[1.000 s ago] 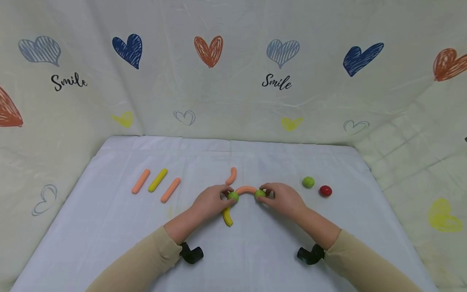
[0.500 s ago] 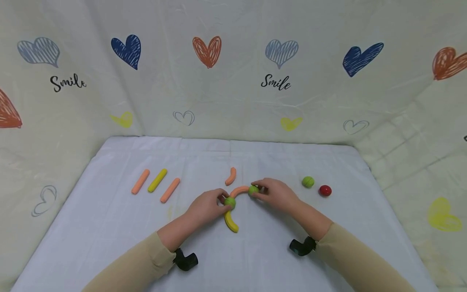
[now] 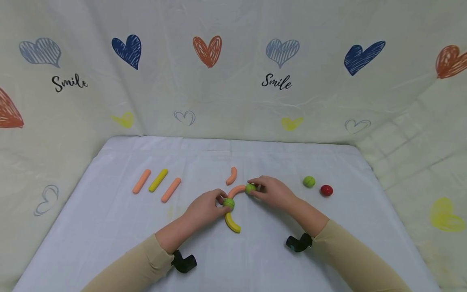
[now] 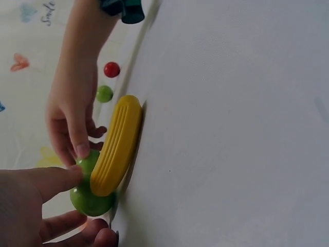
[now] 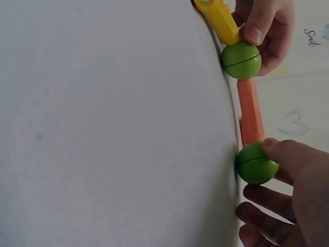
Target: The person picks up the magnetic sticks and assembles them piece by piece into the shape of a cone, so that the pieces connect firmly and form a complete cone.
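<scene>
Two green balls are joined by a curved orange stick near the table's middle. My left hand pinches the nearer green ball between thumb and fingers. From that ball a curved yellow stick extends toward me; its ridged side shows in the left wrist view. My right hand pinches the other green ball at the orange stick's far end. In the right wrist view, yellow stick, ball, orange stick and ball form one chain. The fingers partly cover both balls.
A loose curved orange stick lies just beyond the chain. To the left are a straight yellow stick and two straight orange sticks. A green ball and a red ball lie to the right.
Both hands have shifted left with the chain, the right one also slightly away from me and the left one nearer. The chain has turned, its yellow stick swinging to the right.
</scene>
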{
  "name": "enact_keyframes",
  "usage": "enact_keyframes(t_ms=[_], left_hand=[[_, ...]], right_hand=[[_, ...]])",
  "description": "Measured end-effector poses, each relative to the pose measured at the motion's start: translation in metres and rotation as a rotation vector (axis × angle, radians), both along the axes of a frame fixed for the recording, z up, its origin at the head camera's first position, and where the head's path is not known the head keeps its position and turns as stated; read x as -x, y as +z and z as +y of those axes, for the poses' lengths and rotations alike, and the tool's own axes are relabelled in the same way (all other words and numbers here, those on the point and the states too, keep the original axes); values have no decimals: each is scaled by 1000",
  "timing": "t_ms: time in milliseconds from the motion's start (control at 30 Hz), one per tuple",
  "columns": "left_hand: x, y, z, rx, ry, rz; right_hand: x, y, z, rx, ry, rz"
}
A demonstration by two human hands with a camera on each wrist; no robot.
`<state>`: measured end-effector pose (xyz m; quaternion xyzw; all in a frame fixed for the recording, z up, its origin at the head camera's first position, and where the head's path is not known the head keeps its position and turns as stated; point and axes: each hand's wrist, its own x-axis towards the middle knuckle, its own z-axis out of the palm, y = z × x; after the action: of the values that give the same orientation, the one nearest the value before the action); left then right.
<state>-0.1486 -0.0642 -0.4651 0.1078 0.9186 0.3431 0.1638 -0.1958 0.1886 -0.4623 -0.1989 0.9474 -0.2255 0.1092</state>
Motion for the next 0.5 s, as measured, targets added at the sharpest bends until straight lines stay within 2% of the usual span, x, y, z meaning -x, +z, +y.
enact_keyframes(t_ms=[200, 367, 500], left_hand=[[5, -1, 2, -26, 40, -11], [14, -4, 6, -33, 45, 32], [20, -6, 10, -38, 37, 64]], right_hand=[[1, 0, 0, 4, 5, -5], [4, 3, 2, 16, 0, -6], [13, 9, 3, 43, 21, 10]])
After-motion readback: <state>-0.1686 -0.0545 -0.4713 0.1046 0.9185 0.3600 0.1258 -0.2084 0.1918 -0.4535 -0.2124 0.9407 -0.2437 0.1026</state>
